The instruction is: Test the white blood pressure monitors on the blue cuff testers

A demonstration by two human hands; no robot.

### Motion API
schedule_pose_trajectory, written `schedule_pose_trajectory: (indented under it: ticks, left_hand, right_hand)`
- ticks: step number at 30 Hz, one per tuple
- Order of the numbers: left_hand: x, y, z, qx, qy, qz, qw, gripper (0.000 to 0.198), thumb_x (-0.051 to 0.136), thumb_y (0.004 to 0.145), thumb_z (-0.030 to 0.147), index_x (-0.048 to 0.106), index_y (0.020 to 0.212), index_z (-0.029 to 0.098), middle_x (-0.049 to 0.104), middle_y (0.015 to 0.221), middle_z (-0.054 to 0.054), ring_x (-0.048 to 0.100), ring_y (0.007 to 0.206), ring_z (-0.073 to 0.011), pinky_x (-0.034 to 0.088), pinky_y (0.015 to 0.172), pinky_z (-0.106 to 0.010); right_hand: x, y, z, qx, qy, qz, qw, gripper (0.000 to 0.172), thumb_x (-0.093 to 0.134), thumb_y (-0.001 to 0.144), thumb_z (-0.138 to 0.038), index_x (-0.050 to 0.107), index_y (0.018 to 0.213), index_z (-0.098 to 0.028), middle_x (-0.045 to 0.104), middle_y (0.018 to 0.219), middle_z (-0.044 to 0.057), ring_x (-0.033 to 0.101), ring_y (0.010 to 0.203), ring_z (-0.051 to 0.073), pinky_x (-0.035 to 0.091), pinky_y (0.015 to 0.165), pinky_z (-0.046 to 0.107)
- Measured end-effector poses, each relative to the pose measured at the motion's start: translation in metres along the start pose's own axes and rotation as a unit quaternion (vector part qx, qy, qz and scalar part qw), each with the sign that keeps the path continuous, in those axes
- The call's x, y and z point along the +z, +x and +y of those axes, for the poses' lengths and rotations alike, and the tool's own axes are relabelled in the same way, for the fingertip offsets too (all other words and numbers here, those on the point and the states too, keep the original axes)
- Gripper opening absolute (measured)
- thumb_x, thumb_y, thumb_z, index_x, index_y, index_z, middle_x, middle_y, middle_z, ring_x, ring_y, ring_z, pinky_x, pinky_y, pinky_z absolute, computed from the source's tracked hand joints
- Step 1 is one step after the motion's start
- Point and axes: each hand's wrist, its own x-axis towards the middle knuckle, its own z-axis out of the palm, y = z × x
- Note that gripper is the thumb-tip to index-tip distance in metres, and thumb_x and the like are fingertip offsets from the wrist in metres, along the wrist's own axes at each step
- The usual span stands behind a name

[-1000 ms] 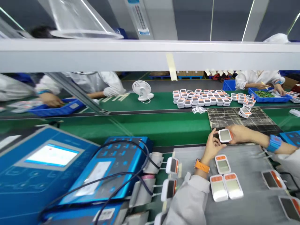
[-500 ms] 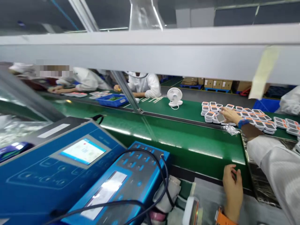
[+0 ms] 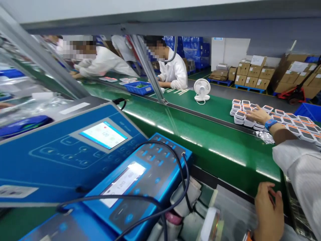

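Observation:
My right hand (image 3: 259, 115), with a blue band at the wrist, reaches over the green belt to stacked white square devices (image 3: 292, 122) with grey faces and orange strips. Its fingers are stretched out and rest over one device (image 3: 247, 123) near the left end of the stacks, covering most of its top. My left hand (image 3: 269, 209) hovers low at the near edge, fingers curved and thumb apart, holding nothing. To its left a single white device (image 3: 209, 223) stands on edge among pale padding. Crumpled clear plastic (image 3: 265, 136) lies below my right wrist.
Blue test instruments (image 3: 110, 160) with lit screens and a looping black cable (image 3: 185, 187) fill the left foreground. Across the green belt (image 3: 180, 124) stand a white fan (image 3: 202, 89) and a blue tray (image 3: 139, 87). Co-workers sit opposite. A metal post (image 3: 147, 63) slants down in front.
The camera view has shifted, bringing more background into sight. The device under my right hand was tilted and now lies flatter on the stack. My left hand keeps its curved pose.

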Motion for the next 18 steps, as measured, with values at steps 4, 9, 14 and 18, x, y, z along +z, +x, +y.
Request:
schedule_pose_trajectory:
  ticks: [4, 9, 14, 18]
  left_hand:
    - [-0.001, 0.003, 0.001, -0.001, 0.008, 0.01, 1.0, 0.024, 0.055, 0.09, 0.022, 0.065, 0.112, 0.021, 0.065, 0.1, -0.007, 0.059, 0.086, -0.0196, 0.047, 0.089, -0.035]
    - [0.0, 0.004, 0.003, -0.002, 0.017, 0.001, 1.0, 0.023, 0.055, 0.089, 0.019, 0.066, 0.109, 0.02, 0.066, 0.099, -0.007, 0.06, 0.087, -0.0204, 0.047, 0.089, -0.035]
    - [0.004, 0.0, -0.002, 0.006, 0.018, 0.005, 1.0, 0.022, 0.056, 0.088, 0.017, 0.068, 0.106, 0.021, 0.068, 0.096, -0.007, 0.061, 0.085, -0.0208, 0.047, 0.086, -0.035]
    - [0.003, 0.008, -0.004, 0.025, 0.03, 0.013, 0.999, 0.019, 0.057, 0.089, 0.018, 0.068, 0.104, 0.02, 0.069, 0.096, -0.008, 0.062, 0.087, -0.0214, 0.048, 0.087, -0.036]
  right_hand:
    - [0.006, -0.005, -0.01, 0.067, -0.043, 0.0, 0.997, 0.044, 0.044, 0.091, -0.013, 0.064, 0.131, -0.016, 0.071, 0.121, 0.016, 0.064, 0.109, 0.03, 0.02, 0.114, 0.062]
    - [0.014, -0.027, -0.033, 0.061, -0.05, -0.007, 0.997, 0.04, 0.05, 0.093, -0.032, 0.067, 0.123, -0.012, 0.07, 0.122, 0.019, 0.061, 0.113, 0.033, 0.021, 0.115, 0.06]
    - [0.009, -0.029, -0.049, 0.108, -0.029, 0.005, 0.994, 0.046, 0.045, 0.089, -0.013, 0.058, 0.134, -0.011, 0.062, 0.136, 0.022, 0.06, 0.118, 0.034, 0.02, 0.114, 0.07]
    - [-0.023, -0.053, -0.071, 0.083, 0.006, 0.042, 0.996, 0.048, 0.049, 0.083, -0.01, 0.062, 0.129, -0.016, 0.059, 0.14, 0.019, 0.055, 0.125, 0.038, 0.017, 0.112, 0.078]
